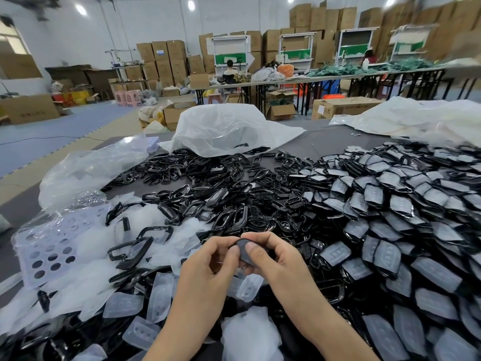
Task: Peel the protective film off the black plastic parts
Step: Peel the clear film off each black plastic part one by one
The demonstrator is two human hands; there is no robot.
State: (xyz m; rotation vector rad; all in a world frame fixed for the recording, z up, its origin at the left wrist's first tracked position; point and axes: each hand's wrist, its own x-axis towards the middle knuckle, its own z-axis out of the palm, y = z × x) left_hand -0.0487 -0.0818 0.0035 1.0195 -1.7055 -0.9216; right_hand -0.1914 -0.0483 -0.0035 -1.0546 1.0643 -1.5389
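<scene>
Centrally, low in view, left hand [208, 261] and right hand [273, 256] close together above the heaped surface [325, 142], pinching 1 black part [243, 247] between them. Both thumbs pressed on its upper face, side by side; fingers [261, 237] curled round its far edge and underside. Cannot tell whether film covers that part.

To the right, a big pile of wrapped parts [390, 230], each under a cloudy film, overlapping like scales and running to the near edge of view. Beyond the hands, a spread of bare frames [208, 194], glossy black and tangled. To the left and just beneath the wrists, loose films [125, 306], translucent, some with 3 round dimples, lying over and among more frames.

Far left, a pale perforated tray [49, 254] under clear plastic. Behind it, a crumpled clear bag [86, 168]. Further back, a bigger white bag [223, 126] with frames showing under its front edge, and more plastic sheet [416, 118] at the right rear.

Well beyond the surface: stacked boxes [166, 58] along the wall, a long table [338, 76] strewn with green items, white workstations [230, 48], 1 person [230, 67] seated with back turned, pink stools [127, 97] on the floor.
</scene>
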